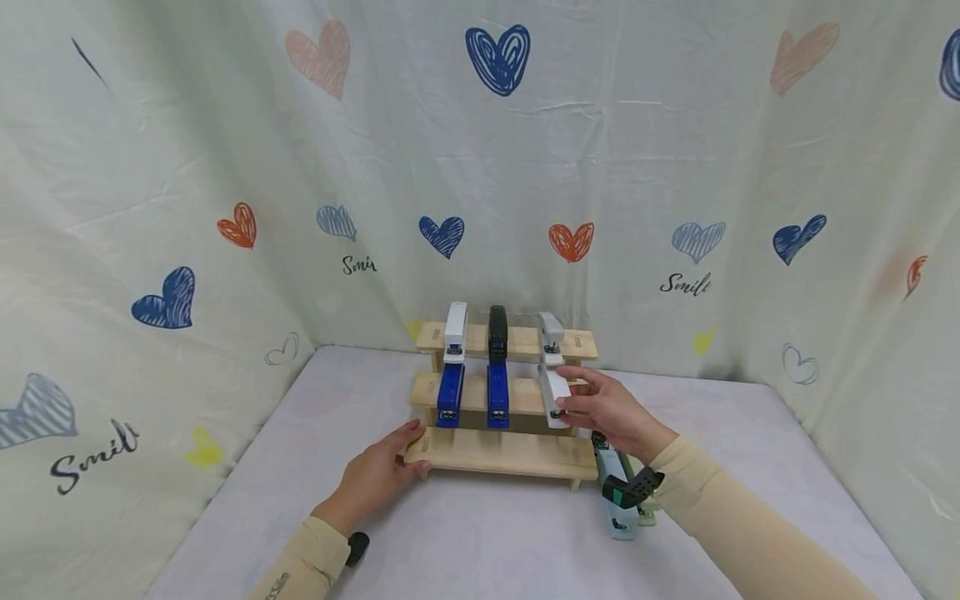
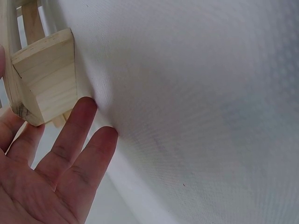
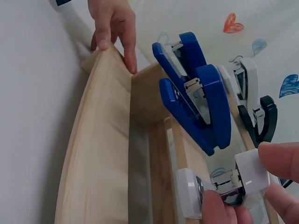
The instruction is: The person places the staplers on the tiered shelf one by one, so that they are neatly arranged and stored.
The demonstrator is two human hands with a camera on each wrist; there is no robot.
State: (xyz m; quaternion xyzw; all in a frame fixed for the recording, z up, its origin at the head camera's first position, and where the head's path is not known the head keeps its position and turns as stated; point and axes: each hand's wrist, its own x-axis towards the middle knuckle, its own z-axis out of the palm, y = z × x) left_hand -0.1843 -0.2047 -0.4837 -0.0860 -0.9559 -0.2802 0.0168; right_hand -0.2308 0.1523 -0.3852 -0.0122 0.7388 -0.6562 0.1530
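My right hand (image 1: 611, 408) pinches a white stapler (image 1: 553, 390) on the right of a wooden rack's middle shelf (image 1: 468, 398). In the right wrist view, the stapler's jaws stand apart, with fingertips (image 3: 213, 207) on its near part and the thumb at its top arm. My left hand (image 1: 375, 475) holds the left end of the bottom shelf (image 1: 510, 452), thumb at the front edge and fingers at the back. Two blue staplers (image 1: 450, 396) share the middle shelf. White (image 1: 455, 333), black (image 1: 497, 333) and grey-white (image 1: 551, 333) staplers lie along the top shelf.
Right of the rack, a light blue stapler (image 1: 619, 512) and a pale green stapler (image 1: 647, 510) lie on the white tabletop (image 1: 480, 542), partly under my right wrist. A curtain (image 1: 480, 167) printed with hearts hangs behind and along both sides.
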